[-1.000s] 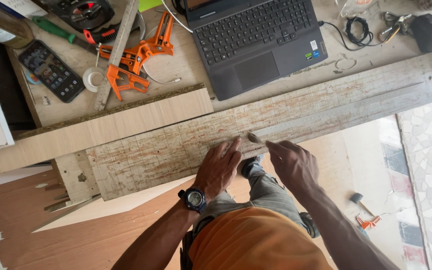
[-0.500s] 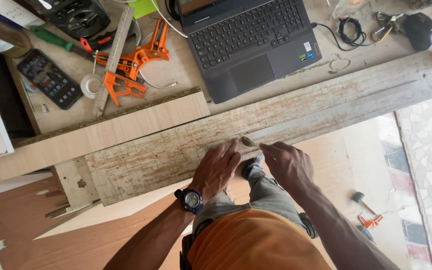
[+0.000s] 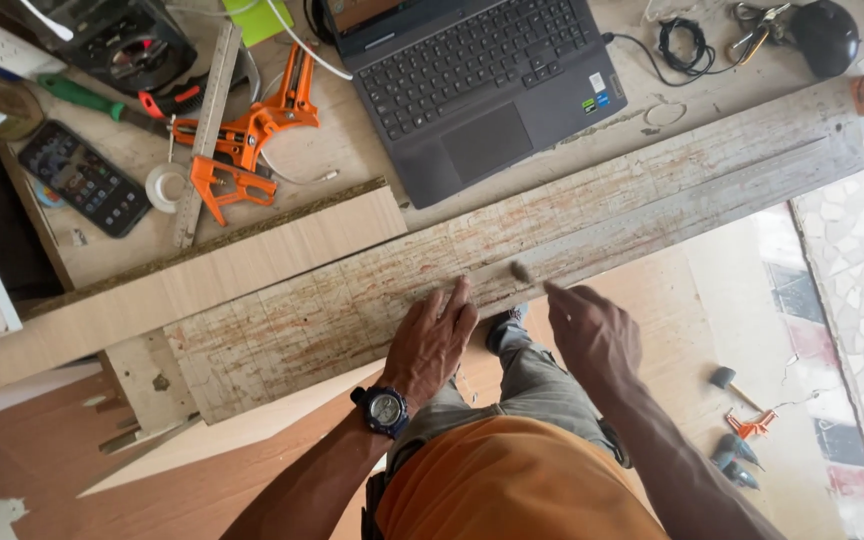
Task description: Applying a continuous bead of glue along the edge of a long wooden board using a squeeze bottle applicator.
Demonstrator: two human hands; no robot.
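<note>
On the cluttered workbench [image 3: 352, 150], the flat, empty left hand [image 3: 432, 340] steadies the worn plank [image 3: 512, 260] while the right hand [image 3: 592, 335] pinches a small brush [image 3: 524, 272]; the unclamped plank may shift, smearing the stroke.

The small tool [image 3: 524, 272] at the right hand [image 3: 592, 335] is motion-blurred, and the laptop [image 3: 472, 85] is cut off by the top edge.

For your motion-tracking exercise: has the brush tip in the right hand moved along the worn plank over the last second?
Yes. The brush tip has slid rightward along the worn plank, away from the left hand pressed flat there.
</note>
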